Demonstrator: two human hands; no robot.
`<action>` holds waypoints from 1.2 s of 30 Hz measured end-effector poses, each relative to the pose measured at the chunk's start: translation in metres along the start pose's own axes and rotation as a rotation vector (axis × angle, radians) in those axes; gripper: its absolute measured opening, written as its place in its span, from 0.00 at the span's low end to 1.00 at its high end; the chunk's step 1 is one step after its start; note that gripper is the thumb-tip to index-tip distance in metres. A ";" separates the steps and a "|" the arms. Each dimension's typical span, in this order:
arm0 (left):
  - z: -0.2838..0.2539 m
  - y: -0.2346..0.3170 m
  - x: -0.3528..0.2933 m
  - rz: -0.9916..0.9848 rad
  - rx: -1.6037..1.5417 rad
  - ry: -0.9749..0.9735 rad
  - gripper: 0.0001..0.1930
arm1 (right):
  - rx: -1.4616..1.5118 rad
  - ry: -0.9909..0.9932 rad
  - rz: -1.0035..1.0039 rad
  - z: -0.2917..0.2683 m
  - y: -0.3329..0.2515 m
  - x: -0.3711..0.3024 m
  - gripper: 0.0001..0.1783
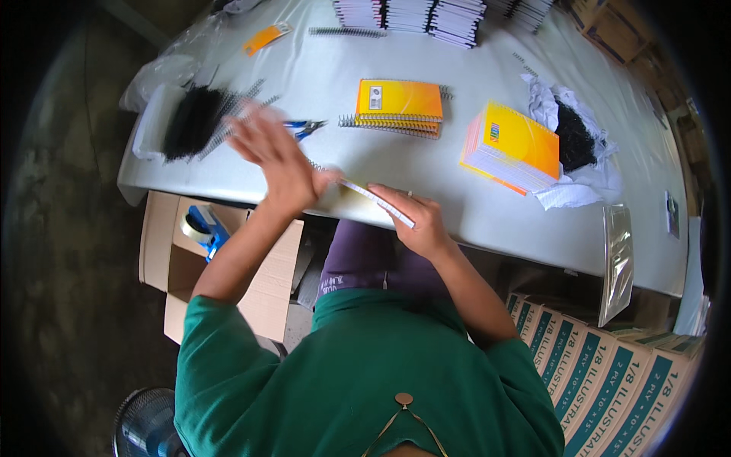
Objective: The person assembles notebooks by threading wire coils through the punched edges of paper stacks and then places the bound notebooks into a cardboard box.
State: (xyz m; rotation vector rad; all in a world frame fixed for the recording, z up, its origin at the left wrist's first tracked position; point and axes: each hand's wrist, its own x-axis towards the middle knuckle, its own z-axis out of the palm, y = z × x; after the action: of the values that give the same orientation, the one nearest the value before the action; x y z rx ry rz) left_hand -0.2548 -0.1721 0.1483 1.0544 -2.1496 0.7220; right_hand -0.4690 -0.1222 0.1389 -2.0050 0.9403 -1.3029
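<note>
My right hand (421, 221) grips a thin notebook (378, 202) near the table's front edge. The notebook is tilted so that its white page edge shows. My left hand (274, 156) is raised at the notebook's left end, fingers spread and smeared by motion, the base of its thumb close to the notebook. A bit of dark wire coil (316, 165) shows beside the left thumb; whether the hand touches it I cannot tell. Beyond my hands lies a stack of yellow-orange spiral notebooks (400, 99). Blue-handled pliers (306, 128) lie just past my left hand.
A pile of black coils (194, 122) lies at left. At right, yellow-covered notebooks (514, 145) stand stacked beside black coils on crumpled paper (575, 137). White page stacks (407, 15) line the far side. Below the table are an open carton (156, 244) with a tape dispenser (205, 228) and several boxes (601, 365).
</note>
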 end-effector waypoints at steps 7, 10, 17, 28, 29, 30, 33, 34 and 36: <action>-0.001 0.038 -0.051 0.156 -0.219 0.020 0.50 | -0.051 -0.005 -0.111 0.008 0.002 -0.001 0.27; 0.000 0.035 -0.020 -0.124 -0.156 -0.009 0.49 | -0.077 -0.015 -0.197 0.014 0.002 0.001 0.26; 0.000 0.043 -0.026 0.016 -0.333 0.014 0.48 | -0.023 -0.066 -0.113 0.014 0.006 0.006 0.25; 0.006 0.064 -0.018 0.097 -0.482 -0.102 0.48 | 0.160 -0.047 0.066 0.014 0.007 0.005 0.32; 0.009 0.070 -0.044 0.267 -0.684 -0.213 0.49 | 0.272 -0.020 0.108 0.012 0.007 0.009 0.32; -0.004 0.074 -0.051 0.267 -0.737 -0.298 0.48 | 0.275 -0.076 0.123 0.008 0.004 0.007 0.31; -0.025 0.062 0.015 0.025 -0.515 -0.251 0.31 | 0.344 0.039 0.171 0.013 0.010 0.009 0.31; -0.032 0.061 0.031 0.064 -0.404 -0.306 0.23 | 0.297 0.081 0.096 0.019 0.020 0.008 0.32; -0.032 0.048 0.037 0.059 -0.576 -0.427 0.21 | 0.342 0.012 0.203 0.013 0.014 0.011 0.31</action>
State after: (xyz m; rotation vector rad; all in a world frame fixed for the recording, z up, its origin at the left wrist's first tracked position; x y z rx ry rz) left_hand -0.3024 -0.1420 0.1873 0.8794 -2.5273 -0.1325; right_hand -0.4572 -0.1386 0.1292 -1.6003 0.8372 -1.2663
